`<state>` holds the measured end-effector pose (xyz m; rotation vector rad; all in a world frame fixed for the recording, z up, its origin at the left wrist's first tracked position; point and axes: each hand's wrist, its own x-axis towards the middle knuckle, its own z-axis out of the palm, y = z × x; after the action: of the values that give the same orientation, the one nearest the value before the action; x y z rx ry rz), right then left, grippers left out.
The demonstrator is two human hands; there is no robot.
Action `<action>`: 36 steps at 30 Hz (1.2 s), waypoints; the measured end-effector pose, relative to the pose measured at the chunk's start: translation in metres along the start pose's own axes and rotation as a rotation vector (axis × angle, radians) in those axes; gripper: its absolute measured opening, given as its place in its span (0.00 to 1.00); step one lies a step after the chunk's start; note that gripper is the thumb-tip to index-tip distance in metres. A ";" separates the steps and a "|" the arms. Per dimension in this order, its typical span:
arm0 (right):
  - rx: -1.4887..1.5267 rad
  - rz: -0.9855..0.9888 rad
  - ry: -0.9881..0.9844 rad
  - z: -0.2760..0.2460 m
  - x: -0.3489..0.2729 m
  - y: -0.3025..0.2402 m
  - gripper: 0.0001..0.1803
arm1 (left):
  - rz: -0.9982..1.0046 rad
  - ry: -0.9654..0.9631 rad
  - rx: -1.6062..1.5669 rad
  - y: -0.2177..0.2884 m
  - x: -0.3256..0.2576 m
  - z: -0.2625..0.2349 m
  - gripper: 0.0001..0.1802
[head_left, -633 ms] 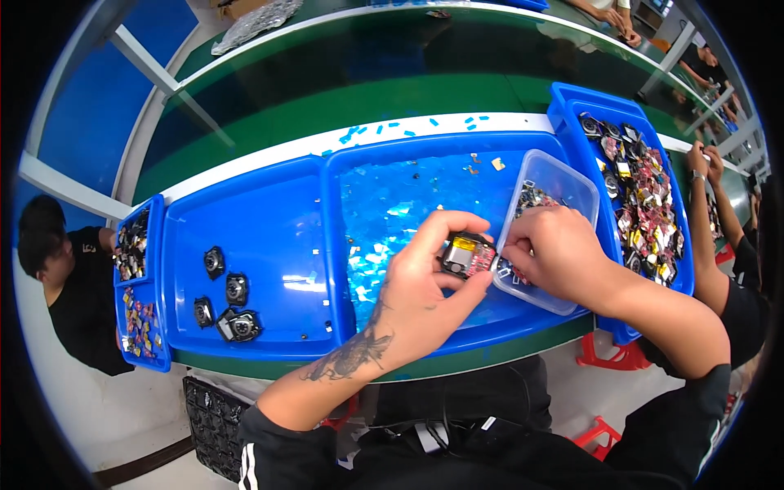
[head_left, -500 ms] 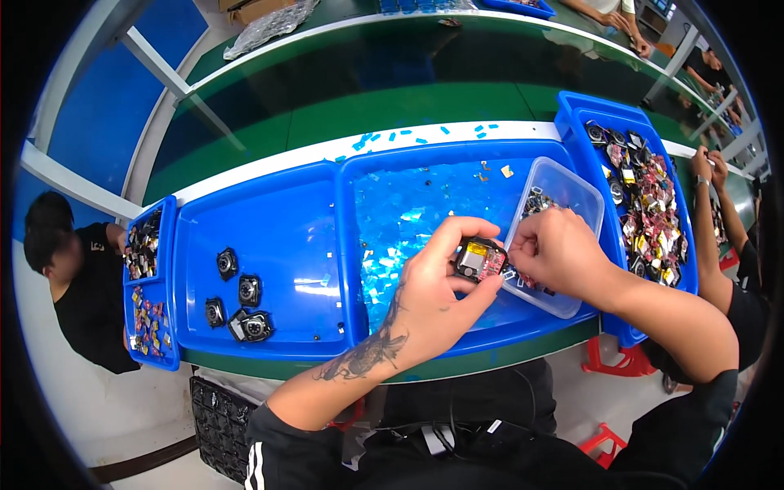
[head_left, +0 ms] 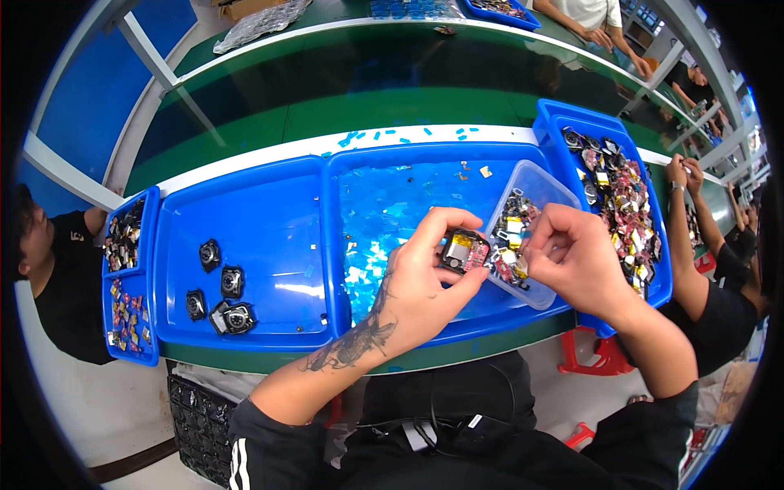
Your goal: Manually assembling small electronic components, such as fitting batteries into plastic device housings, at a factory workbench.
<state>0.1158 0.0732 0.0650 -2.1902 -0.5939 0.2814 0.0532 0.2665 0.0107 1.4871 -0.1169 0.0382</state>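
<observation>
My left hand (head_left: 420,278) grips a small open electronic device (head_left: 465,250) between thumb and fingers. Its black housing faces up, showing a red circuit board and a silver and yellow part inside. Just right of it, over a clear plastic box (head_left: 529,184), hovers my right hand (head_left: 576,253) with thumb and fingers pinched together. Whatever sits in that pinch is too small or hidden to make out. Small electronic parts (head_left: 514,229) lie in the box, partly covered by my right hand. The box rests on a blue tray (head_left: 441,149) strewn with shiny blue film pieces.
Several black camera-like units (head_left: 232,282) lie in the left blue tray (head_left: 261,175). A smaller divided bin (head_left: 131,273) of parts stands farther left, beside a seated person. A blue bin (head_left: 584,114) heaped with boards and parts is at right. Other people work behind and to the right.
My right hand has drawn back a little from the device, baring more parts in the clear box. My left hand still holds the device. The whole view has shifted slightly.
</observation>
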 end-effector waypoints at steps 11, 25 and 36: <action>-0.122 -0.283 0.264 0.025 -0.014 -0.005 0.09 | -0.005 -0.047 -0.038 -0.005 -0.001 0.003 0.26; 0.228 -0.066 0.202 0.031 -0.014 0.002 0.06 | -0.041 -0.077 -0.074 0.000 -0.002 0.000 0.30; -0.217 -0.371 0.335 0.040 -0.005 -0.005 0.05 | 0.093 -0.029 0.057 0.001 -0.004 0.004 0.30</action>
<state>0.0941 0.1007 0.0437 -2.2088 -0.8501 -0.3540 0.0487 0.2627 0.0113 1.5385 -0.2100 0.0954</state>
